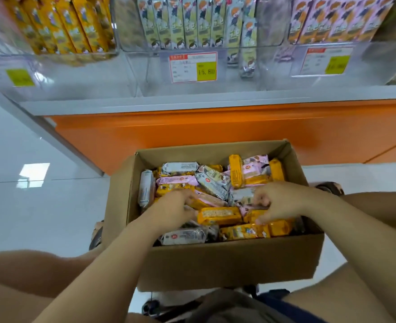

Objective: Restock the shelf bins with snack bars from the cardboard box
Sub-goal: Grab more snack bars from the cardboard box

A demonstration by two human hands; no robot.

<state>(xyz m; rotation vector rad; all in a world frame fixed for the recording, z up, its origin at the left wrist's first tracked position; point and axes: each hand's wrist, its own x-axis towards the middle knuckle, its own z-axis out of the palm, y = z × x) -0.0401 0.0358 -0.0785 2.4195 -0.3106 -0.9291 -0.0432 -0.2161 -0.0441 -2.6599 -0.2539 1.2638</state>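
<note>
head: left hand (171, 210), right hand (278, 201) inside box (227, 264)

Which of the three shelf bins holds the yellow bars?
The left bin, with yellow bars; the middle bin holds green bars and the right bin pink bars.

left hand (176, 207) + right hand (279, 201) | in cardboard box (227, 264) | curled among snack bars (219, 215) (grip unclear)

Open cardboard box (227, 264) heaped with mixed-colour snack bars (219, 215).
</note>
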